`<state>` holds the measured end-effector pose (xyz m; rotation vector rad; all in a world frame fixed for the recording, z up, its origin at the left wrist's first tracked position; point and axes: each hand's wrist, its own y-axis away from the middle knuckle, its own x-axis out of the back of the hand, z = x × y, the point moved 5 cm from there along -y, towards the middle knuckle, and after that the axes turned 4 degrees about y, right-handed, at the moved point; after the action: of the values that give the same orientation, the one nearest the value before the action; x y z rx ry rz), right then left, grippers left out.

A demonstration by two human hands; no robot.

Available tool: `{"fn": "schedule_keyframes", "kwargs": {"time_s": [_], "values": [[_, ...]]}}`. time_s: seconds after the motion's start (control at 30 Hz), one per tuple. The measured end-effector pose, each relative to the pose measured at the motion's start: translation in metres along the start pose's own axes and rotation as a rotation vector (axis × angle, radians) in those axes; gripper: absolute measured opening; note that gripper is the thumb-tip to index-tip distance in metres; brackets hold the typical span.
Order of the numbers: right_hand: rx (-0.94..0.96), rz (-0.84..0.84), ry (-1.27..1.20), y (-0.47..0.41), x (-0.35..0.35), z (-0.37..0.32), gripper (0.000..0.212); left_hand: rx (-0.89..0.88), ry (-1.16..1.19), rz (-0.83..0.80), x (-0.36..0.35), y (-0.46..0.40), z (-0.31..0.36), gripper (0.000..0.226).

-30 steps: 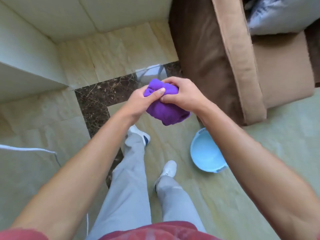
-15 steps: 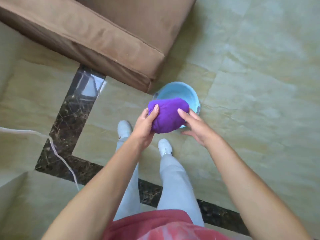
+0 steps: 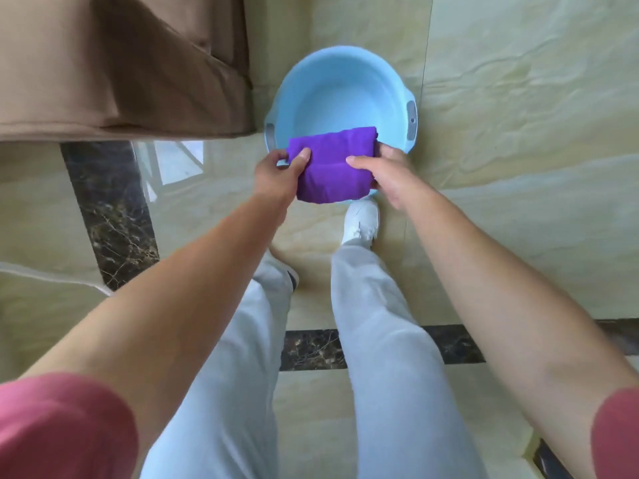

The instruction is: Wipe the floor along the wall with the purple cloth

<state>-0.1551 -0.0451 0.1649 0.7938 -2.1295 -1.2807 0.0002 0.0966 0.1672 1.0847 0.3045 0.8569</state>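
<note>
A folded purple cloth (image 3: 332,164) hangs in the air over the near rim of a light blue basin (image 3: 340,95) that stands on the floor. My left hand (image 3: 278,174) pinches the cloth's left edge, thumb on top. On the right edge my right hand (image 3: 387,174) grips it the same way. Both arms reach forward and down. No wall shows in this view.
A brown sofa (image 3: 121,63) fills the upper left, touching close to the basin's left side. My feet in white shoes (image 3: 361,219) stand just behind the basin. Dark marble strips (image 3: 110,216) cross the pale glossy floor tiles. A white cable (image 3: 52,276) lies at the left.
The view has swung from the wall corner round to the basin. The cloth went from a bunched ball to a flatter fold, now held at both edges, closer above the basin.
</note>
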Motion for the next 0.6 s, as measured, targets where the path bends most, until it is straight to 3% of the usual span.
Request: {"fn": "schedule_keyframes", "kwargs": {"time_s": [0.17,0.3,0.5,0.6], "values": [[0.046,0.147,0.218,-0.140,-0.007,0.057,0.022,-0.027,-0.180,0.042,-0.050,-0.136,-0.053,0.046],[0.087,0.225,0.312,-0.223,-0.011,0.086,0.030,-0.104,-0.355,0.015,-0.077,-0.218,-0.081,0.046],[0.137,0.400,0.546,-0.266,-0.005,0.102,0.046,-0.238,-0.585,0.042,-0.098,-0.271,-0.083,0.046],[0.156,0.511,0.583,-0.252,-0.008,0.091,0.051,-0.283,-0.783,0.116,-0.099,-0.254,-0.072,0.058]]}}
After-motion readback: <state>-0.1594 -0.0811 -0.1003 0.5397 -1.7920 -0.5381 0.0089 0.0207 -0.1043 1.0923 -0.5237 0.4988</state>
